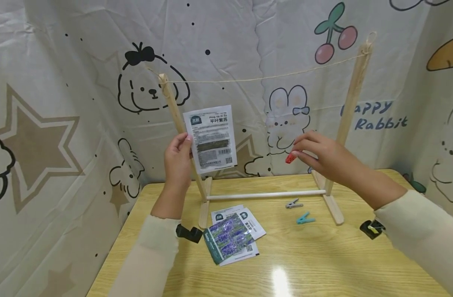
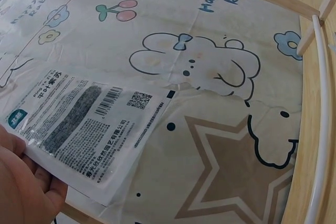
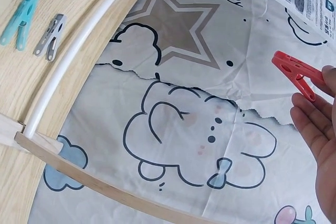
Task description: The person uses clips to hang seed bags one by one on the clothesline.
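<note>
My left hand [image 1: 178, 159] pinches the left edge of a white printed seed packet [image 1: 211, 138], holding it upright in front of the left post of a small wooden rack [image 1: 174, 111]. The packet [image 2: 84, 124] fills the lower left of the left wrist view, with my hand [image 2: 23, 190] at its corner. My right hand [image 1: 317, 154] holds a red clothespin [image 1: 291, 158] by its tail, jaws pointing left toward the packet. In the right wrist view the red clothespin [image 3: 295, 73] sticks out from my fingers [image 3: 320, 124]. A string [image 1: 263, 77] runs between the rack's two posts, above both hands.
On the wooden table [image 1: 323, 255] lie several seed packets [image 1: 232, 237], a grey clothespin [image 1: 293, 203] and a teal clothespin [image 1: 305, 218]. The rack's white crossbar [image 1: 265, 194] sits low. Black clamps [image 1: 188, 233] grip the table's sides. A cartoon-printed cloth [image 1: 81, 103] hangs behind.
</note>
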`<control>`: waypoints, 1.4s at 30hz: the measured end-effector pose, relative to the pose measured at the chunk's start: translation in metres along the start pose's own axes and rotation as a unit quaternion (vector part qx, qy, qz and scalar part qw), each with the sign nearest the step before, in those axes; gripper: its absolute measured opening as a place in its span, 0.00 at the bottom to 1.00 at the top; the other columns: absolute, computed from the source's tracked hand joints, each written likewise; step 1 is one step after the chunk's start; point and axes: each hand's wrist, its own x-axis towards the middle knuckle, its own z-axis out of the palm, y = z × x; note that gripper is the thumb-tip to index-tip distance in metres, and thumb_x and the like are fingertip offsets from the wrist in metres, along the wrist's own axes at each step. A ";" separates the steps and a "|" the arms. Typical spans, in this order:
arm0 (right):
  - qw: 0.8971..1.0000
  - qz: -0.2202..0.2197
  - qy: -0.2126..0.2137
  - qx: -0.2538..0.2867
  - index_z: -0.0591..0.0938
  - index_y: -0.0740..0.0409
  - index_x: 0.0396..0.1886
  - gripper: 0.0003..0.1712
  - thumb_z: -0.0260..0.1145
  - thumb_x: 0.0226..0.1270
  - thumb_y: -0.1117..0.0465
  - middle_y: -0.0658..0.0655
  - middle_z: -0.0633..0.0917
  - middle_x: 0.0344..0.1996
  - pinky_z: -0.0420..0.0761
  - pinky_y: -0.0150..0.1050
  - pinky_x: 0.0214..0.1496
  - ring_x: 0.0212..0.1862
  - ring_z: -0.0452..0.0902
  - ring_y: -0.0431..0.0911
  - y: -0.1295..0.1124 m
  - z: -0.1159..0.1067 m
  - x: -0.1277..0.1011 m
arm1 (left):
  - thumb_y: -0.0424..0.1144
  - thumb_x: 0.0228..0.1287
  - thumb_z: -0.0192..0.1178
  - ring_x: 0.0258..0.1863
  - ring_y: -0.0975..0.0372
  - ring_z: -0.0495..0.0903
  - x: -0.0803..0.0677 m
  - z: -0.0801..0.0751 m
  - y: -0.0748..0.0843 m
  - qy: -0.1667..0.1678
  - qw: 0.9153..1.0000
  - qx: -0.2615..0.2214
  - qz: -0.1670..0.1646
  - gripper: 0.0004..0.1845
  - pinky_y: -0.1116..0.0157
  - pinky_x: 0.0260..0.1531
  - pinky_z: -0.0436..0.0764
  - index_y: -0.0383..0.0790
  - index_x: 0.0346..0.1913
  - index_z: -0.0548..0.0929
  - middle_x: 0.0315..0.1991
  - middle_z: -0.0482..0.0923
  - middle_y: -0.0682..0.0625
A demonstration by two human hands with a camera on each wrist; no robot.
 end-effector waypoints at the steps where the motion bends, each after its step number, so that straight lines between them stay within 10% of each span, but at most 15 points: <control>1: 1.000 0.000 -0.001 0.000 0.86 0.56 0.40 0.13 0.75 0.56 0.71 0.52 0.84 0.44 0.85 0.43 0.40 0.45 0.82 0.46 0.000 -0.001 0.001 | 0.42 0.79 0.53 0.41 0.64 0.80 0.000 0.000 0.001 -0.002 1.000 0.002 0.000 0.14 0.70 0.43 0.79 0.38 0.57 0.80 0.44 0.81 0.54; 42: 0.999 -0.012 0.016 -0.025 0.85 0.59 0.43 0.12 0.73 0.61 0.71 0.57 0.84 0.46 0.84 0.46 0.43 0.45 0.82 0.50 -0.002 -0.038 0.049 | 0.41 0.79 0.51 0.43 0.63 0.81 0.020 0.000 0.023 -0.006 0.999 -0.026 0.029 0.14 0.63 0.50 0.79 0.37 0.58 0.78 0.47 0.81 0.52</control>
